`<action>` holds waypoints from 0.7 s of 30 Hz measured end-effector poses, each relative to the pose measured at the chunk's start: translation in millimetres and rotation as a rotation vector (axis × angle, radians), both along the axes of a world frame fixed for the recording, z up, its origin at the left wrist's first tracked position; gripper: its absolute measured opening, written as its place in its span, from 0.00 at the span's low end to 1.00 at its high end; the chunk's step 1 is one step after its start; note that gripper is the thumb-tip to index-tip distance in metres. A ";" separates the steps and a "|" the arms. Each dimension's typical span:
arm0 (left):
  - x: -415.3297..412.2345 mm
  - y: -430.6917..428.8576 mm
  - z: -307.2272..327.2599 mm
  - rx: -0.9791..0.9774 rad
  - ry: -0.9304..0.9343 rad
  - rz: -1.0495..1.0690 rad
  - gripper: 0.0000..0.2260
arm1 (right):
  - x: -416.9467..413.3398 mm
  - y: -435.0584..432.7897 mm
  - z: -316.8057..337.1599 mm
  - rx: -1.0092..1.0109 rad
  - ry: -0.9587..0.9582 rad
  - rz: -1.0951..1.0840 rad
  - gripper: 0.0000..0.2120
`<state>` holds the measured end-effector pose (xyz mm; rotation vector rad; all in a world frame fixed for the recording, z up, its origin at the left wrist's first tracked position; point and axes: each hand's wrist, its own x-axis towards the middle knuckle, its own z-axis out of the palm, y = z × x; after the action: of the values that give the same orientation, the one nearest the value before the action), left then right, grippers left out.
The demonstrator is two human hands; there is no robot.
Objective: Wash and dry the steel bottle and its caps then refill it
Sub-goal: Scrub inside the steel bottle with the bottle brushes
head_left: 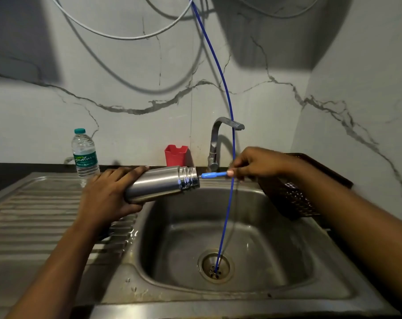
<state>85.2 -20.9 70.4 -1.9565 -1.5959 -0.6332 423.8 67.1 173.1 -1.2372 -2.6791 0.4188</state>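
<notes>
Grey-veined marble wall panels back a dark worktop [11, 178] set with a stainless steel sink [276, 261] and its ribbed steel drainboard [34, 215]. Over the left edge of the basin, the cylindrical brushed-steel bottle [158, 183] is held in the air, uncapped, clear of sink and drainboard. The left hand [105, 194] grips its base end, fingers wrapped over the top and thumb underneath. This leaves the threaded neck free.

The right hand [257, 163] pinches the end of a slim blue plastic brush handle [212, 174], whose far end meets the bottle's mouth. The working tip is hidden inside, so it is probably a bottle brush, though no bristles show. Holding the bottle over the basin lets any drips fall into the sink, and the sideways tilt lines the mouth up with the brush hand.

The bottle's long axis runs nearly level, left to right, with the mouth pointing right and a little higher than the base.

Behind stand a bent chrome tap [218, 139], a red plastic holder [175, 155] and a clear plastic water bottle with a teal cap [84, 155]. A thin blue tube [227, 107] hangs down into the drain [215, 268]. A dark perforated basket [294, 196] leans at the sink's right rim.
</notes>
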 end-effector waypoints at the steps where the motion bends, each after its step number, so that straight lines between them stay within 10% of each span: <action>1: -1.8 -0.4 0.8 -0.043 -0.045 -0.022 0.37 | 1.2 -3.4 -5.3 0.411 -0.095 0.011 0.11; 4: -3.6 -3.6 6.9 -0.119 -0.206 -0.123 0.39 | 6.7 -11.2 -28.9 1.339 -0.193 0.125 0.09; 7: -4.3 -5.3 7.3 -0.117 -0.243 -0.148 0.40 | 5.1 -6.0 -34.2 1.418 -0.134 0.208 0.10; 11: -6.3 -3.5 4.8 -0.043 -0.148 -0.061 0.38 | -3.1 -3.0 -16.9 0.976 -0.092 0.208 0.13; 15: -2.9 -4.3 4.8 0.083 0.007 0.016 0.37 | -6.7 10.6 4.2 -0.343 0.094 0.072 0.13; 17: -0.9 -4.6 3.5 0.125 0.049 0.032 0.37 | -5.8 16.6 6.2 -0.695 0.137 -0.048 0.14; 19: -2.7 -4.1 2.7 0.116 0.059 0.047 0.36 | -8.1 17.1 3.8 -0.648 0.137 -0.041 0.15; 21: -6.2 -3.2 2.5 0.048 0.018 0.058 0.36 | -12.3 10.4 -4.1 -0.163 0.054 0.030 0.14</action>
<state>79.0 -24.0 72.9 -1.8687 -1.6058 -0.6228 411.6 77.5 169.0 -1.2090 -2.6654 0.6778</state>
